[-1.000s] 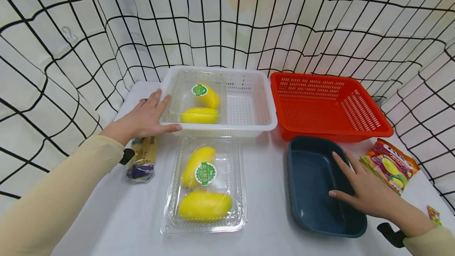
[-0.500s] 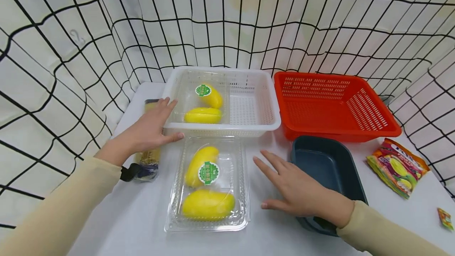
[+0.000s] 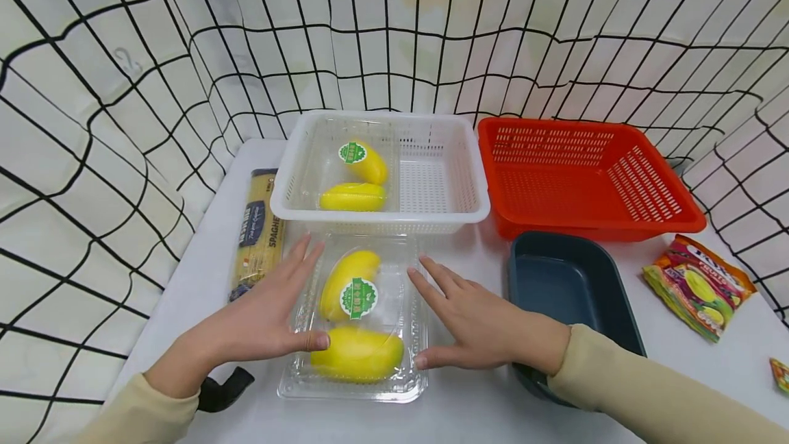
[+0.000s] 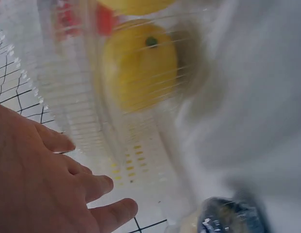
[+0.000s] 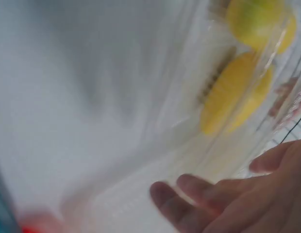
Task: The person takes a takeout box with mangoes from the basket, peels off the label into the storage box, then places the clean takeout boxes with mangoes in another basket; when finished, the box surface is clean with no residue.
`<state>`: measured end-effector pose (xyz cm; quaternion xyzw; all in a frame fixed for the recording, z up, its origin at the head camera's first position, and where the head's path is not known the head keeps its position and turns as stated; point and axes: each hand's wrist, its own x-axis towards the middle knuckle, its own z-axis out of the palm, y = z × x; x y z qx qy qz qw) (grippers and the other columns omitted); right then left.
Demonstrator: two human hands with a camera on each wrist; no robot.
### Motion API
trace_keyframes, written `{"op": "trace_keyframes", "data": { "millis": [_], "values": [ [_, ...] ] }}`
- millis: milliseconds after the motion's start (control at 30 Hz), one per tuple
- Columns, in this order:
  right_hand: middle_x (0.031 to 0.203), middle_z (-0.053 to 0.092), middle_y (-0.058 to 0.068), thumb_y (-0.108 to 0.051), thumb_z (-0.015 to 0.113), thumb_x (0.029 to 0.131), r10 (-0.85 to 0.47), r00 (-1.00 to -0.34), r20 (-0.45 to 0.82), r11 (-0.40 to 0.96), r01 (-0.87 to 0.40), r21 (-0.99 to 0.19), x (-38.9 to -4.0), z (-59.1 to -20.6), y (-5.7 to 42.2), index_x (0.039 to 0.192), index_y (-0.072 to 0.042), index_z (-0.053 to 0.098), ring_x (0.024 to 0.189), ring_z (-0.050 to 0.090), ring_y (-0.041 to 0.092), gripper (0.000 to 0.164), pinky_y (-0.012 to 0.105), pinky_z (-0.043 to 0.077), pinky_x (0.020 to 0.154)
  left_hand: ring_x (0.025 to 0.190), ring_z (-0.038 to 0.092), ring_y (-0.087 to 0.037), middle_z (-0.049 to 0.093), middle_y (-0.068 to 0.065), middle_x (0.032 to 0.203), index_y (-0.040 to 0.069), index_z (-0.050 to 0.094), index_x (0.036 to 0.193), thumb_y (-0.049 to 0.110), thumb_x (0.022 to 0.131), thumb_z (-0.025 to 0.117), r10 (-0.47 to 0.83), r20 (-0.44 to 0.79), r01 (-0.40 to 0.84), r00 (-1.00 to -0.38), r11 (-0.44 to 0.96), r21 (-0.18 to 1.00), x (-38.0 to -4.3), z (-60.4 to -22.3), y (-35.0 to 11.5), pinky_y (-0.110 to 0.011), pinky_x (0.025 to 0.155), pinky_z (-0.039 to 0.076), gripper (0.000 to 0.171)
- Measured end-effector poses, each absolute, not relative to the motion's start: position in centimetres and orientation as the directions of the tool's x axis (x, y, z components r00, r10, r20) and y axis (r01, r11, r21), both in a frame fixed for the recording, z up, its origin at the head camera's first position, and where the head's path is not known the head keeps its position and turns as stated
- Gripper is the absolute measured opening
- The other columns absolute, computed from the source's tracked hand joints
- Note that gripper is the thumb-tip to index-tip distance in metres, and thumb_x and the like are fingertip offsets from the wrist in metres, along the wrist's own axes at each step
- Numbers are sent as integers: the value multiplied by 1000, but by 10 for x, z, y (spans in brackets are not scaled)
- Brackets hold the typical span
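A clear plastic clamshell box (image 3: 394, 389) with two yellow mangoes (image 3: 357, 353) lies on the white table in front of the white basket. My left hand (image 3: 261, 317), fingers spread, is at the box's left side, its thumb overlapping the lower mango in the head view. On the opposite side my right hand (image 3: 477, 321) has its straight fingertips right at the box's right edge. Both hands hold nothing. The left wrist view shows the left fingers (image 4: 99, 187) beside the clear wall; the right wrist view shows the right fingers (image 5: 175, 204) near the other wall.
A white basket (image 3: 382, 219) at the back holds another clamshell of mangoes (image 3: 353, 197). Beside it are a red basket (image 3: 592, 228) and a dark blue tub (image 3: 555, 286). A spaghetti pack (image 3: 259, 231) lies left, a colourful snack bag (image 3: 699, 286) right. Black netting surrounds the table.
My right hand has moved left from over the blue tub to the clamshell's right side. My left hand has left the white basket's edge and come down toward me to the clamshell's left side.
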<state>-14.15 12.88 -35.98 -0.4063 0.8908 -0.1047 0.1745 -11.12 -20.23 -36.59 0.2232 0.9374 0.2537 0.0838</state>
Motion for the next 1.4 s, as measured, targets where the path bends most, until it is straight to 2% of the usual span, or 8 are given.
{"op": "trace_keyframes", "data": {
  "millis": [267, 500, 700, 867, 1033, 1133, 1233, 1400],
  "values": [
    [172, 5, 23, -77, 66, 81, -673, -670, -313, 739, -589, -328, -133, -351, 107, 163, -1, 13, 152, 29, 48, 124, 57, 45, 113, 158, 6, -45, -4, -26, 171, -6, -1, 161, 77, 79, 68, 433, -97, 356, -896, 831, 427, -103, -382, -187, -69, 121, 21, 136],
    [173, 4, 19, -77, 74, 73, -628, -692, -355, 778, -557, -290, -135, -346, 106, 164, -3, 13, 149, 34, 50, 132, 59, 50, 106, 158, 8, -46, -2, -28, 170, -10, 7, 160, 84, 78, 61, 383, -92, 333, -919, 881, 335, -95, -382, -169, -70, 121, 20, 136],
    [173, 3, 16, -73, 79, 71, -675, -619, -401, 733, -627, -265, -148, -338, 117, 165, -6, 10, 153, 29, 46, 134, 62, 41, 115, 159, 1, -43, -2, -23, 171, -4, 15, 162, 83, 79, 61, 456, -41, 427, -889, 859, 283, -104, -371, -167, -69, 123, 17, 129],
    [175, 0, 8, -61, 87, 69, -705, -530, -471, 694, -653, -304, -166, -331, 123, 166, -14, 8, 157, 22, 36, 134, 57, 30, 123, 159, 8, -44, 4, -22, 172, 4, 20, 163, 79, 76, 69, 561, -50, 516, -827, 790, 331, -117, -367, -172, -67, 122, 22, 125],
    [175, -1, -3, -50, 90, 71, -698, -484, -528, 708, -576, -409, -183, -332, 132, 167, -23, 0, 158, 19, 26, 134, 50, 33, 124, 156, 20, -44, 11, -21, 172, 3, 23, 162, 82, 71, 71, 594, -46, 538, -803, 756, 372, -119, -369, -172, -64, 121, 29, 130],
    [175, 2, 0, -45, 89, 75, -716, -475, -511, 697, -513, -500, -184, -335, 140, 166, -18, -4, 158, 17, 25, 133, 49, 31, 125, 155, 26, -43, 15, -21, 171, 0, 25, 161, 85, 71, 68, 572, -40, 526, -819, 776, 348, -115, -370, -170, -61, 120, 33, 131],
    [174, 7, 9, -49, 86, 78, -736, -519, -434, 675, -520, -523, -174, -338, 143, 165, -7, 0, 158, 18, 29, 130, 51, 30, 125, 154, 27, -43, 16, -22, 170, -2, 24, 160, 85, 72, 68, 526, -50, 483, -849, 810, 331, -109, -369, -165, -60, 119, 35, 131],
    [171, 13, 20, -70, 77, 75, -706, -643, -298, 702, -577, -418, -144, -345, 141, 163, 2, 10, 158, 18, 40, 131, 63, 21, 124, 151, 29, -48, 16, -29, 168, -5, 21, 160, 85, 75, 64, 422, -64, 383, -904, 868, 316, -95, -368, -154, -64, 115, 38, 131]
  ]
}}
